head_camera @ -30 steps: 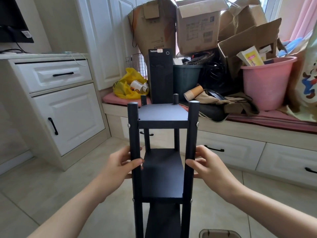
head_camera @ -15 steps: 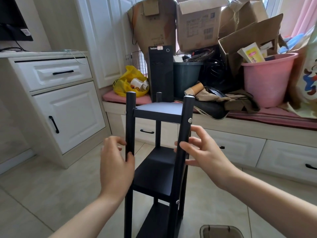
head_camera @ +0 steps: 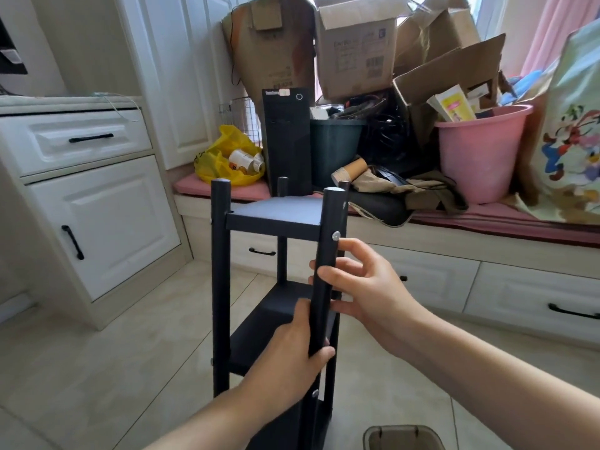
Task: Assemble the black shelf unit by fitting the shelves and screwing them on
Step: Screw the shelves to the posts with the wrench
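The black shelf unit stands upright on the tiled floor in front of me, with round black posts and flat shelves at three levels. Silver screw heads show on the near right post. My left hand grips that near right post at the height of the middle shelf, thumb wrapped round its front. Higher on the same post, my right hand holds it from the right side, thumb across the front and fingers behind. The near left post stands free of both hands.
A pink-cushioned window bench behind the unit carries cardboard boxes, a black computer tower, a yellow bag and a pink bucket. White cabinets stand to the left. A brownish translucent container sits on the floor at bottom right.
The shelf unit has turned, so its right post now faces me. My left hand left the left post and moved across to the right post. My right hand stays on that post.
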Action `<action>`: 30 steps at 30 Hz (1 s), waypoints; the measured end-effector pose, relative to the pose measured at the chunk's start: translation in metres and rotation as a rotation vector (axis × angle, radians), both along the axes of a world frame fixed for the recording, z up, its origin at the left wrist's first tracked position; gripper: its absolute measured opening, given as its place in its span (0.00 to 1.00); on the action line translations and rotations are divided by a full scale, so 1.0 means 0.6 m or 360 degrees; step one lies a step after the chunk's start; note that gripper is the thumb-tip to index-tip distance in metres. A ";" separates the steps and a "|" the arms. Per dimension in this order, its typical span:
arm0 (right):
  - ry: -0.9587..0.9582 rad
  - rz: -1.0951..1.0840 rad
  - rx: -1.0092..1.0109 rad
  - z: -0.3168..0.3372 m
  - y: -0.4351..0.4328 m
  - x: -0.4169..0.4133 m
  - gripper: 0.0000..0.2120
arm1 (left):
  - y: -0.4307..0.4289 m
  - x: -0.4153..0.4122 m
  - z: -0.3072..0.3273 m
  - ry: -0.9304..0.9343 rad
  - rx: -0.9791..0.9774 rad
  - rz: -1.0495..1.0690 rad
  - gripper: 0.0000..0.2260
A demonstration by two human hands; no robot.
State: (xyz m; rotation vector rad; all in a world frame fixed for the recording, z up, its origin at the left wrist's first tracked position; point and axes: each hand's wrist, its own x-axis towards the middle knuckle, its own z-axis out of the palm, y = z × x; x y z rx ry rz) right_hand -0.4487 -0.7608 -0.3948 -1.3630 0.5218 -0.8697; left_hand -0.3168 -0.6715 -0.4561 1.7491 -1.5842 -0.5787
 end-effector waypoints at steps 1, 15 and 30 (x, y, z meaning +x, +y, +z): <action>-0.0005 0.0001 0.0013 0.001 -0.001 0.000 0.15 | -0.006 0.002 0.004 0.0001 -0.0008 -0.0026 0.18; 0.0146 -0.0120 -0.0220 0.050 -0.013 -0.007 0.14 | -0.013 0.012 0.055 0.0306 -0.0056 -0.0266 0.20; 0.0441 -0.0124 -0.0142 0.038 -0.024 -0.061 0.09 | -0.001 0.013 0.054 0.0539 -0.0049 -0.0225 0.18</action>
